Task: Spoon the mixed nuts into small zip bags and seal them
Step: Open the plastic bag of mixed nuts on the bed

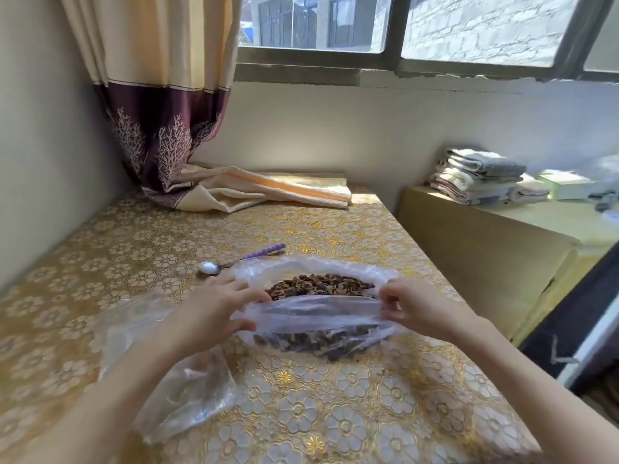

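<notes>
The step in hand looks like opening the big clear bag [315, 316] of mixed nuts [318, 284] wide enough for a spoon to go in, and doing it well means spreading the mouth evenly from both sides while the loaded bottom stays resting on the desk [301, 413], so the thin film does not tear and nothing tips out over the near lip. The near lip should probably be rolled or folded down low, giving the spoon [239, 259] a shallow, clear path. The left hand [217, 308] sits at the left end of the mouth, wrist low and forearm reaching in from the lower left, thumb and fingers pinched on the film; its grip is closed on the bag. The right hand [407, 304] mirrors it at the right end, fingers curled and pinching the stretched near edge, so that grip is closed on the bag too. Between the 2 hands the near edge is pulled taut. The nuts lie heaped inside the bag, mid-desk. The spoon, purple-handled, lies untouched just beyond the bag on the far left. An empty clear bag [174, 380] lies flat under the left forearm, waiting to be filled.
</notes>
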A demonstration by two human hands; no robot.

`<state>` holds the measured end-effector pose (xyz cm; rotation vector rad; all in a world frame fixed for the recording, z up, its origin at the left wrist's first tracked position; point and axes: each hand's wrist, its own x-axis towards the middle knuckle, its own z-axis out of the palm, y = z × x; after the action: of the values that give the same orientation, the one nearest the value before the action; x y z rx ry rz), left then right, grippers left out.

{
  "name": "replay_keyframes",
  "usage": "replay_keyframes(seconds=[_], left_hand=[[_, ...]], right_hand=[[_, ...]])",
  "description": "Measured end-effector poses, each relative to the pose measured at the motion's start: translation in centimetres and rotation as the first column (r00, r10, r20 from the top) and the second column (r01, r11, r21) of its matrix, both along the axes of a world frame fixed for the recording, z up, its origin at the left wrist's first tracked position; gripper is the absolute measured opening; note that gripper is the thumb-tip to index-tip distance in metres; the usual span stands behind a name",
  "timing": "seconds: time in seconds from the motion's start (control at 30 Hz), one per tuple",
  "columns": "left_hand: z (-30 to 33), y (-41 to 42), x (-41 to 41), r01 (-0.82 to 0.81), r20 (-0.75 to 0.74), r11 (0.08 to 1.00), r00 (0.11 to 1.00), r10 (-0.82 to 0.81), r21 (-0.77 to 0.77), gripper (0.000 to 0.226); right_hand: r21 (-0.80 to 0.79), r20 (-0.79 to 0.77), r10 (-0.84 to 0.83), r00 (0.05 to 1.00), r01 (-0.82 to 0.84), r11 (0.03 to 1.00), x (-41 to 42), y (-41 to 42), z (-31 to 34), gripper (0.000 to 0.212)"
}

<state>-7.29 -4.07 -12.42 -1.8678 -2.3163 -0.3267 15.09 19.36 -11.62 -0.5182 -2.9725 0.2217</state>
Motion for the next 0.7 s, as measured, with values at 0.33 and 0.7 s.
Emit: replay_keyframes(seconds=[0.33, 0.7], left_hand=[[-1.7, -0.6, 4.2, -0.167, 0.046, 0.925, 0.986, 0.161, 0.342, 0.015], [-1.7, 2.0, 2.0, -0.629, 0.508, 0.775, 0.687, 0.519, 0.06, 0.042]], right_hand=[[0.032, -0.416, -0.137, 0.899, 0.165, 0.986, 1.2, -4.4, -4.1, 0.026], [-0.406, -0.466, -0.506, 0.726, 0.333, 0.851, -1.2, -1.7, -2.6, 0.022]])
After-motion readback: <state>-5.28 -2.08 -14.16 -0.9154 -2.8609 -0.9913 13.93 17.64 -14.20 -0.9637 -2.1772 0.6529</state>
